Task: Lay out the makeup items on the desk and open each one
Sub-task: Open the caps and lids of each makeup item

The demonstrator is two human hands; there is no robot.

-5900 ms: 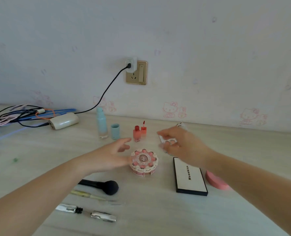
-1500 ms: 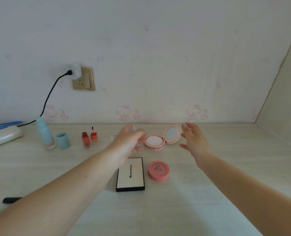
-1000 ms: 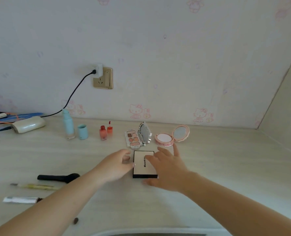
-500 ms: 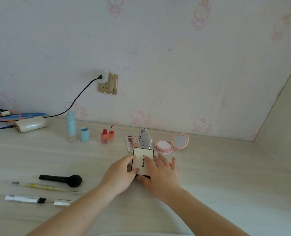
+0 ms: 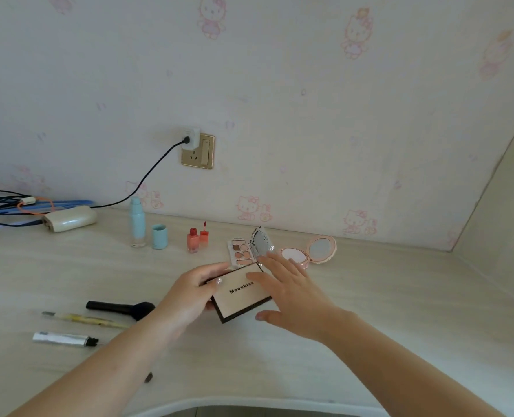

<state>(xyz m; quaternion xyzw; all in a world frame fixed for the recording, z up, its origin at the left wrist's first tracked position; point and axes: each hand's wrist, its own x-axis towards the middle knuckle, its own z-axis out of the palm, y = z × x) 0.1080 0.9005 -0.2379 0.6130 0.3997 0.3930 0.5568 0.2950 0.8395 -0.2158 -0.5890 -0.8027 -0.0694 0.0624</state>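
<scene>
Left hand (image 5: 189, 291) grips closed cream black-edged "Mooekiss" palette (image 5: 240, 293); right hand (image 5: 291, 293) spread open.

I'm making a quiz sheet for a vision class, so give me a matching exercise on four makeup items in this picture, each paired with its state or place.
Things:
1. Black-edged cream rectangular palette
2. Round pink compact with mirror
3. Black-handled makeup brush
4. Pale blue cylindrical cap

States or places:
A. Stands upright beside the tall blue bottle
B. Lies flat on the desk, left of the left hand
C. Closed, gripped by the left hand, with the right hand on its lid
D. Lid open, near the wall

Pairs: 1-C, 2-D, 3-B, 4-A
</scene>
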